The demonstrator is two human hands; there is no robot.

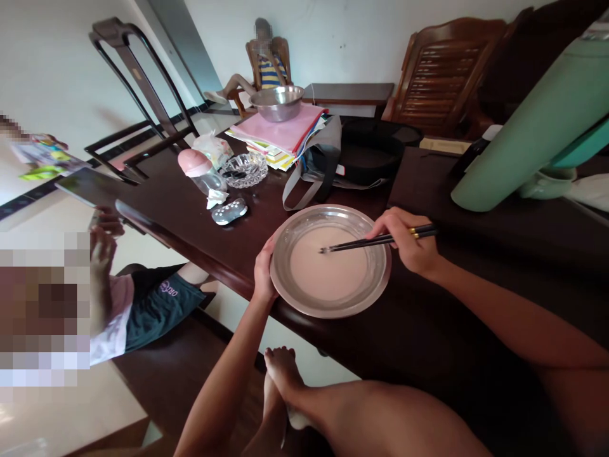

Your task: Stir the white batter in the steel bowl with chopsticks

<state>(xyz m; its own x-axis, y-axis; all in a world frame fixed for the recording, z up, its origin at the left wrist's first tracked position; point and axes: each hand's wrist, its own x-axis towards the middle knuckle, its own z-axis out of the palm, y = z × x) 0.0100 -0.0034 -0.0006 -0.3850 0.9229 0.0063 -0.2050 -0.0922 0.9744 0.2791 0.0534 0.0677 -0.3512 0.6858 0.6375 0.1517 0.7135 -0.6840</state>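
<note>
A wide metal bowl stands at the near edge of the dark table, with a smooth pale pinkish liquid in it. My left hand grips the bowl's left rim, its fingers partly hidden behind the wall. Over the right rim, my right hand is closed around a pair of black chopsticks with gold bands. Their tips meet the liquid near the middle of the bowl.
Behind the bowl lie a grey and black bag, folders under a second metal bowl, a glass ashtray and a pink-capped bottle. A green cylinder leans at right. One person sits at left, another at the back.
</note>
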